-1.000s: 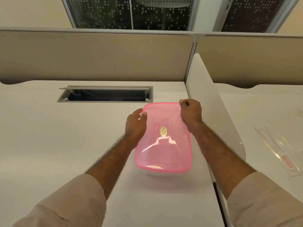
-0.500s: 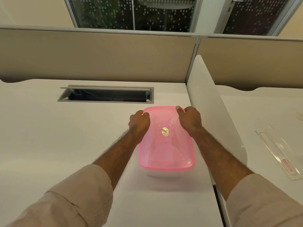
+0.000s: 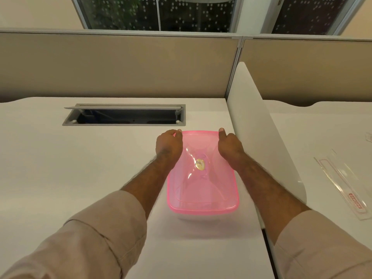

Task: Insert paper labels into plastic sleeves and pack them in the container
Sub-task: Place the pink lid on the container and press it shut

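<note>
**Both hands on the far corners of the pink lid**

The container (image 3: 203,215) sits on the white bench (image 3: 80,178), right beside the white divider (image 3: 259,137), and its pink lid (image 3: 201,184) lies flat across the top. A small gold sticker (image 3: 199,164) shows at the lid's centre.

Left hand (image 3: 169,146) is at the far left corner, fingers (image 3: 178,132) curled tight over the rim, gripping the lid's edge. Right hand (image 3: 230,146) mirrors it at the far right corner, thumb (image 3: 221,131) pressed on top of the rim, the rest of the fingers folded down over the side and clamped on the lid. Both forearms run along the container's long sides, sleeves rolled back.

Beyond the hands, a cable hatch (image 3: 124,115) in the bench stands open. Across the divider, on the neighbouring bench, a clear plastic sleeve (image 3: 346,186) lies flat, with a red-printed label (image 3: 355,201) inside near its closer end, well apart from the container.
</note>
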The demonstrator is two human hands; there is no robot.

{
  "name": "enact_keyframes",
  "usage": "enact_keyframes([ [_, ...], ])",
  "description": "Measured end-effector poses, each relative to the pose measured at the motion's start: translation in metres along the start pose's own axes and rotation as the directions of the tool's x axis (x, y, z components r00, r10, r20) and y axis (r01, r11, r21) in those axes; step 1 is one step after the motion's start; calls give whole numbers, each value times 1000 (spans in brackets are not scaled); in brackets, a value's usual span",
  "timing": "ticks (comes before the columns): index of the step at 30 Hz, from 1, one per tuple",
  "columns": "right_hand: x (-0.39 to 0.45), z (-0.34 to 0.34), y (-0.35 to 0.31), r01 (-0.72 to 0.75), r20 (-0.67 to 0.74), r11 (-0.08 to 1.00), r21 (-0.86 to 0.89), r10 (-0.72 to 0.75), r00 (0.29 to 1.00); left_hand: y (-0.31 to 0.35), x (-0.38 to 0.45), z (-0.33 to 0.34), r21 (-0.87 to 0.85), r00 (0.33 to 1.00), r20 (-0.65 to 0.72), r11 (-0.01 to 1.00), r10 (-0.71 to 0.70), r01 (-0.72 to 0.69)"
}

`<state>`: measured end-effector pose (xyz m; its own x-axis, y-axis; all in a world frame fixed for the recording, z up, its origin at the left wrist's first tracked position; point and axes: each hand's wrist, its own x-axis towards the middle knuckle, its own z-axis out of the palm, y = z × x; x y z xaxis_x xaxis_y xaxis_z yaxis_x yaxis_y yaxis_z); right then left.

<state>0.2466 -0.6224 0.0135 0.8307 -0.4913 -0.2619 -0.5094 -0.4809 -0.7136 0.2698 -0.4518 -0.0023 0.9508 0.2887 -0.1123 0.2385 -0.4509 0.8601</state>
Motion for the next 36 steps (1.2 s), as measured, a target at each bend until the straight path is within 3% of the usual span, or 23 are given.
enact_keyframes([
  [10,-84,-19,40,20,-21,988,-155,-23,1000,6,-4,-2,182,999,-14,983,35,-32],
  [14,-119,-18,56,-13,-118,992,-127,-2,993,7,-7,-5,123,1000,-3,992,11,-11],
  [18,-119,-17,52,2,-147,996,-94,-16,989,9,-15,-17,-42,996,73,997,-60,63],
  [23,-119,-12,56,30,-216,998,-49,-40,976,-14,-69,-39,246,994,107,969,5,-32],
  [30,-119,-13,55,43,-191,998,-35,-49,980,-32,-121,-47,237,981,8,953,-196,188],
  [36,-119,-11,53,16,-161,999,-40,-22,987,-32,-114,-50,222,984,20,960,-177,168],
])
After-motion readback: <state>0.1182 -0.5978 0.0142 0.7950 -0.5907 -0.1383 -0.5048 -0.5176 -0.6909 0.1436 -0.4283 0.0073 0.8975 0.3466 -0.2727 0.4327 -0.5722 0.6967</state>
